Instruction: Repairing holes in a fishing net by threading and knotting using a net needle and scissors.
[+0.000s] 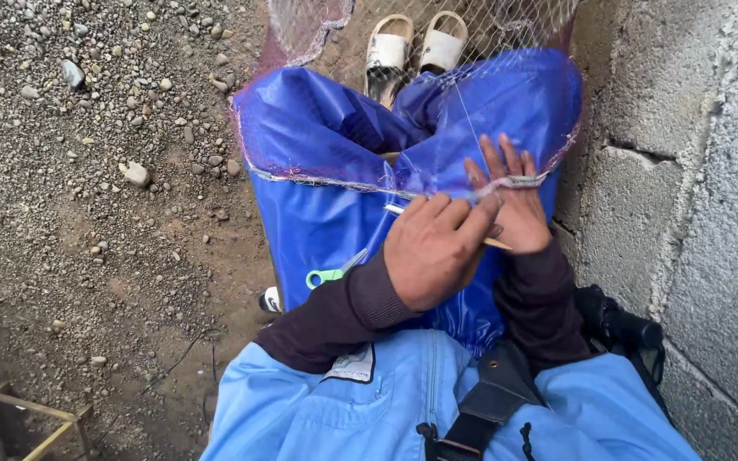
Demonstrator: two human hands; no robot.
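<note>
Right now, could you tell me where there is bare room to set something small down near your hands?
The blue sheet lies bare left of the left hand, between the net edge above and the green-handled scissors below. The gravel ground further left is open too. It is crowded under both hands, where the right hand holds the net, and tight by the block wall.

Lt-blue jacket (403, 401) w/ zip, dk maroon sleeves (335, 316), blk strap (489, 410), white sandals (416, 47).

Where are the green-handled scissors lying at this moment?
In the head view, the green-handled scissors lie on the blue sheet over the person's lap, just left of the left hand and its dark sleeve.
</note>
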